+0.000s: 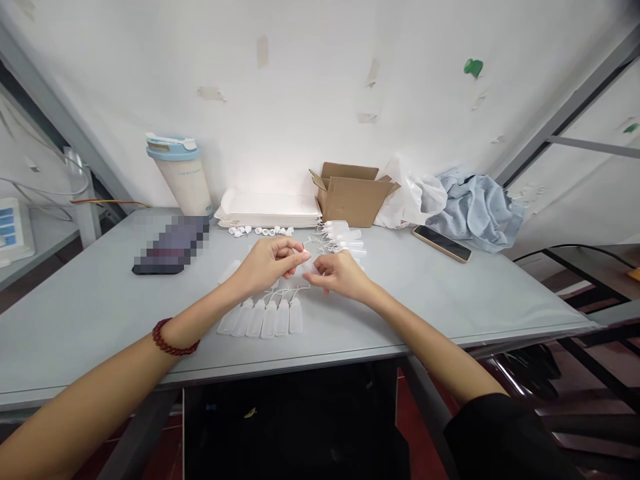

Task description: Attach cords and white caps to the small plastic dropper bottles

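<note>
One small white plastic piece (pixel 306 265) pinched between both hands above the middle of the grey table (pixel 100 300); shape and long axis too hidden by fingers to tell. Left hand (pixel 267 263) curled closed, thumb and forefinger tips gripping the piece from the left; string of dark red beads (pixel 173 340) around that wrist. Right hand (pixel 340 275) half closed, fingertips meeting the same piece from the right.

Just below the hands, six small translucent plastic bottles (pixel 263 318) lying flat in a row, touching side by side, long axes running near to far, thin white stems at their far ends pointing away towards the wall. More of the same bottles (pixel 345 239) in a loose heap just beyond the right hand, most lying crosswise. Row of small white caps (pixel 260 231) beyond the left hand, near a stack of white trays (pixel 270 210) against the wall.

Further out: open cardboard box (pixel 350 197) right of the trays, white plastic bag (pixel 413 197), crumpled pale blue cloth (pixel 475 210), phone (pixel 441 243) lying face up in front of the cloth. Far left, pale cup with blue lid (pixel 181 170), and a dark flat object (pixel 170 250), blurred out.
</note>
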`<action>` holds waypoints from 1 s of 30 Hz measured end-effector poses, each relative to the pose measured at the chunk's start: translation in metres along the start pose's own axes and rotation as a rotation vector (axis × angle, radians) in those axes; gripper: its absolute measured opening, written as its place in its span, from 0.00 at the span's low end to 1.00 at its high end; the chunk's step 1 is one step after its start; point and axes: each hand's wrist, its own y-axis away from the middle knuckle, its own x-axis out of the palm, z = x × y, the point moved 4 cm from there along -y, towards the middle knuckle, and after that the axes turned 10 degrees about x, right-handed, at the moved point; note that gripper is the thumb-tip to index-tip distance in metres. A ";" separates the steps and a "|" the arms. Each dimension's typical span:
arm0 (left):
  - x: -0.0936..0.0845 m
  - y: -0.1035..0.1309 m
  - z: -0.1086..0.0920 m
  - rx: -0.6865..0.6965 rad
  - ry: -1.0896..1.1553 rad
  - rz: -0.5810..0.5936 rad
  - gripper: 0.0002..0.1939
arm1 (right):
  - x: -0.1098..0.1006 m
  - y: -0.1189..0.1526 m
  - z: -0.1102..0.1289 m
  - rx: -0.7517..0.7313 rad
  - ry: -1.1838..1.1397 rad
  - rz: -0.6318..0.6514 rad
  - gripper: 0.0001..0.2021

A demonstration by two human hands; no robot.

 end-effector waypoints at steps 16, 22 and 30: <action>-0.002 0.000 0.003 -0.138 0.026 0.084 0.13 | 0.000 0.000 -0.002 -0.082 -0.079 -0.104 0.16; -0.003 0.001 -0.001 -0.125 0.091 0.166 0.12 | 0.000 0.002 0.001 -0.002 -0.205 0.023 0.17; -0.006 0.002 -0.002 -0.087 0.216 0.324 0.15 | 0.000 0.003 0.006 0.061 -0.463 0.267 0.20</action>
